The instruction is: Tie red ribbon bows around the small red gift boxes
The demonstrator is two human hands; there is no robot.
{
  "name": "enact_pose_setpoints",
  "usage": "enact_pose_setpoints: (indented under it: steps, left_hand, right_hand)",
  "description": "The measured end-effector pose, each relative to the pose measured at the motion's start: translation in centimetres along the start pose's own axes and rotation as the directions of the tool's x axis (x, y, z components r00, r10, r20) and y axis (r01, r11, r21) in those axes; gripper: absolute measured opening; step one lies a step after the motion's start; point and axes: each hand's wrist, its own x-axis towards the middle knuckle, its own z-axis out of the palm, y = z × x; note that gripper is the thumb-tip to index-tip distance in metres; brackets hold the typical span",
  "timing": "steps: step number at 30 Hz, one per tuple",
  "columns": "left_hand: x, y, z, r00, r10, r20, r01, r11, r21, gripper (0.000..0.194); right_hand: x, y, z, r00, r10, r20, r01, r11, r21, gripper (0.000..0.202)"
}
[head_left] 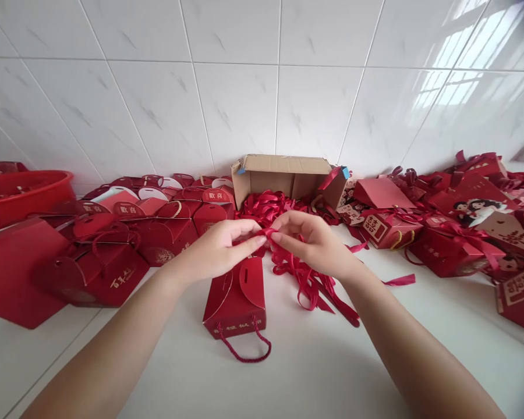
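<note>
My left hand (227,247) and my right hand (308,241) meet in the middle of the view, thumbs and fingers pinched on a red ribbon (268,231). Just below them stands a dark red gift box (236,297), its curved flaps folded over the top. A twisted cord handle (248,359) loops from its near side onto the table. Beneath and beyond my right hand, loose red ribbons (305,285) lie in a tangle that runs back into the cardboard box (283,163). How the held ribbon is looped between my fingertips is too small to tell.
Several red gift boxes (117,273) crowd the left, with a red plastic basin (30,189) behind. On the right are more boxes (458,250), some with ribbon bows. A white tiled wall (236,99) closes off the back of the white table (314,372).
</note>
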Motion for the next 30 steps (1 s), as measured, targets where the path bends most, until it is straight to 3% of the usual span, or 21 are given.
enact_pose_setpoints:
  steps: [4,8,10,13,14,16,18,20,22,23,24,26,27,30]
  left_hand:
    - [-1.1,1.3,-1.6,0.987,0.019,-0.162,-0.008,0.998,0.066,0.027]
    - [-2.4,1.9,-2.6,0.925,0.143,-0.351,-0.082,0.98,0.182,0.017]
    - [-2.9,1.8,-2.9,0.875,0.196,-0.443,-0.102,0.969,0.226,0.013]
    - [-3.4,1.6,-3.6,0.765,0.218,-0.606,-0.092,0.968,0.231,0.01]
    - [-3.5,1.5,-3.9,0.737,0.206,-0.643,-0.085,0.973,0.215,0.009]
    - [-3.5,1.5,-4.5,0.711,0.168,-0.683,-0.065,0.983,0.174,0.008]
    - [-3.4,1.6,-5.0,0.689,0.114,-0.716,-0.028,0.991,0.131,0.007]
    - [-3.4,1.9,-5.1,0.64,0.058,-0.766,0.02,0.996,0.092,0.006]
    - [-3.6,2.1,-5.2,0.606,0.025,-0.795,0.046,0.997,0.066,0.006]
    - [-3.7,2.2,-5.2,0.613,0.027,-0.79,0.042,0.997,0.066,0.006]
    - [-3.8,2.3,-5.2,0.634,0.038,-0.772,0.032,0.997,0.075,0.007]
    - [-4.1,2.4,-5.3,0.668,0.07,-0.741,0.012,0.994,0.105,0.01]
    - [-4.3,2.4,-5.4,0.661,0.081,-0.746,0.012,0.993,0.119,0.01]
    - [-4.7,2.5,-5.7,0.573,0.122,-0.81,-0.005,0.989,0.146,0.011]
  right_hand:
    - [-0.5,-1.2,-0.5,0.992,0.128,0.003,-0.121,0.93,0.347,0.028]
    - [-1.1,-2.8,-1.0,0.973,0.229,0.004,-0.186,0.778,0.601,0.023]
    - [-1.6,-3.5,-1.4,0.967,0.245,0.063,-0.232,0.762,0.605,0.02]
    - [-2.6,-4.4,-2.5,0.965,0.25,0.082,-0.258,0.839,0.479,0.021]
    - [-3.0,-4.6,-3.1,0.966,0.258,0.018,-0.241,0.872,0.425,0.021]
    - [-3.6,-5.1,-4.4,0.94,0.262,-0.217,-0.189,0.932,0.309,0.025]
    - [-4.1,-5.3,-5.6,0.84,0.213,-0.499,-0.145,0.974,0.172,0.035]
    - [-4.4,-5.3,-6.6,0.675,0.066,-0.735,-0.1,0.995,-0.002,0.043]
    - [-4.5,-5.1,-7.2,0.505,-0.119,-0.855,-0.088,0.978,-0.188,0.056]
    - [-4.4,-5.0,-7.4,0.445,-0.202,-0.872,-0.088,0.96,-0.267,0.066]
    - [-4.4,-4.8,-7.6,0.417,-0.264,-0.87,-0.088,0.941,-0.328,0.076]
    - [-4.2,-4.5,-7.8,0.441,-0.337,-0.832,-0.067,0.912,-0.405,0.087]
    - [-4.1,-4.3,-8.0,0.471,-0.361,-0.805,-0.053,0.899,-0.434,0.091]
    - [-4.0,-3.9,-8.6,0.567,-0.384,-0.729,-0.025,0.877,-0.481,0.097]
